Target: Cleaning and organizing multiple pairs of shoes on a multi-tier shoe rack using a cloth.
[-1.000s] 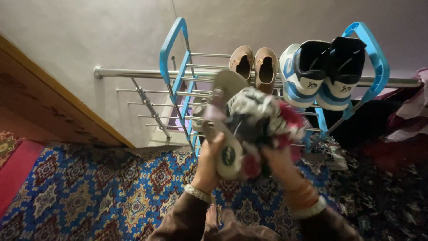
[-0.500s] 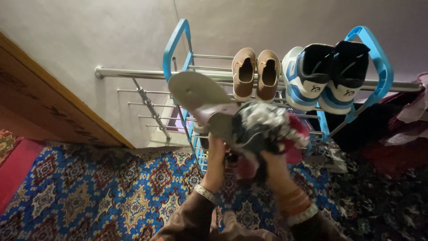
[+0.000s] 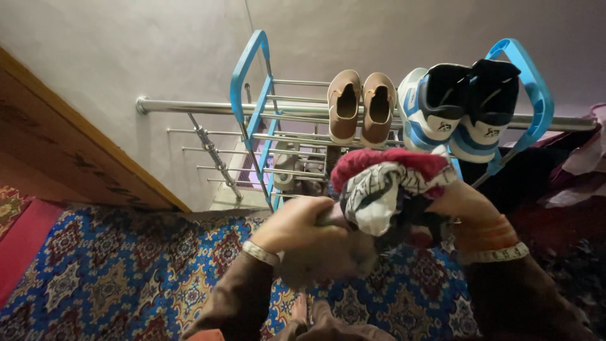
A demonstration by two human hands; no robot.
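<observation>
Below the shoe rack (image 3: 252, 82), with its blue end frames and thin metal rails, both hands are raised together over a patterned blue and red carpet (image 3: 113, 278). The left hand (image 3: 300, 224) is curled shut around a blurred greyish thing (most likely a slipper or sandal, though the blur hides its shape) that hangs just under the knuckles. The right hand (image 3: 461, 202) is closed on a bundle of cloth (image 3: 385, 186), red on top with white and black patterned fabric beneath, which sits between the two hands and touches both. That bundle is in front of the rack's lower rails, just under the top shelf.

On the rack's top shelf stand a pair of tan slip-on shoes (image 3: 361, 107) and, just beside them toward the right blue frame, a pair of blue, white and black sneakers (image 3: 457, 107). A lower rail holds a pale shoe (image 3: 287, 170), partly hidden. Left of the rack a wooden edge (image 3: 82, 145) runs along the grey wall. Right of the rack dark cloth (image 3: 568, 183) lies heaped in shadow.
</observation>
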